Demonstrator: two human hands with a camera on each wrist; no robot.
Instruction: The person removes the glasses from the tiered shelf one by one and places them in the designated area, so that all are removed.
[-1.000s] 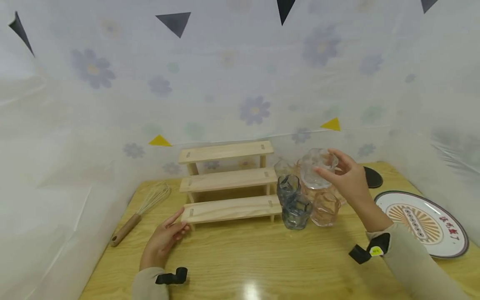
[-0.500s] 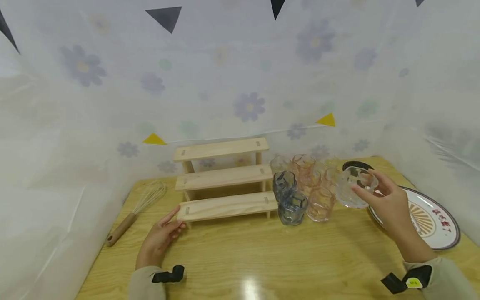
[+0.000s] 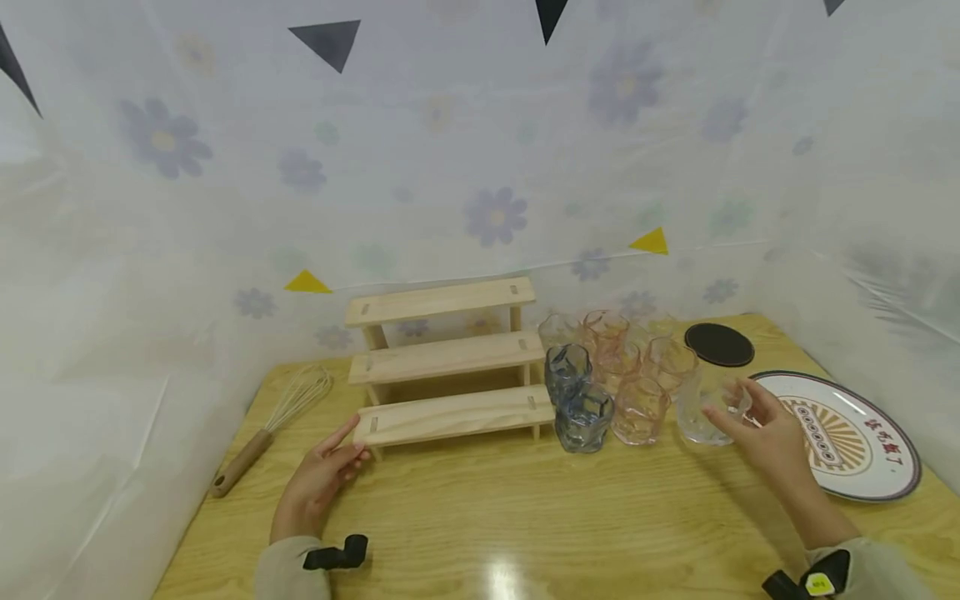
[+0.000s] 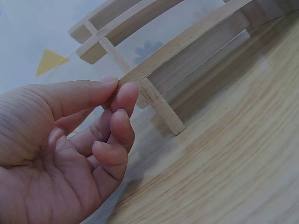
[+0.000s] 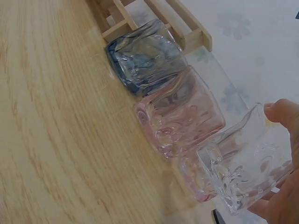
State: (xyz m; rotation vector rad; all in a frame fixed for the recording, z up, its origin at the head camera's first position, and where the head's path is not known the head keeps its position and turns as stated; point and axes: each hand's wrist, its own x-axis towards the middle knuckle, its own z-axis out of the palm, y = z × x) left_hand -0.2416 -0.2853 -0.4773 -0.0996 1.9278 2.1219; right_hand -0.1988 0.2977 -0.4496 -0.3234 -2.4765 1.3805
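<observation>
My left hand (image 3: 317,482) pinches the left end of the lowest board of a three-step wooden shelf (image 3: 450,418). In the left wrist view, thumb and index finger meet at the board's corner (image 4: 133,77). My right hand (image 3: 776,437) grips a clear, wavy-sided glass (image 3: 693,417) by its side, at the right end of a cluster of glasses. Pink glasses (image 3: 640,410) stand left of it, and two blue-grey glasses (image 3: 585,419) are beside the shelf. The right wrist view shows the clear glass (image 5: 243,163) close to the pink ones; whether it touches the table cannot be told.
A whisk (image 3: 258,446) lies left of the shelf. On the right are a round black coaster (image 3: 718,344) and a printed white plate (image 3: 888,467), close to my right forearm. More clear glasses (image 3: 557,329) stand at the back. A patterned white curtain (image 3: 420,167) surrounds the wooden table (image 3: 480,517).
My right hand has carried the clear glass from above the other glasses to the right, then lowered it beside the front pink one. The left hand keeps its hold on the shelf.
</observation>
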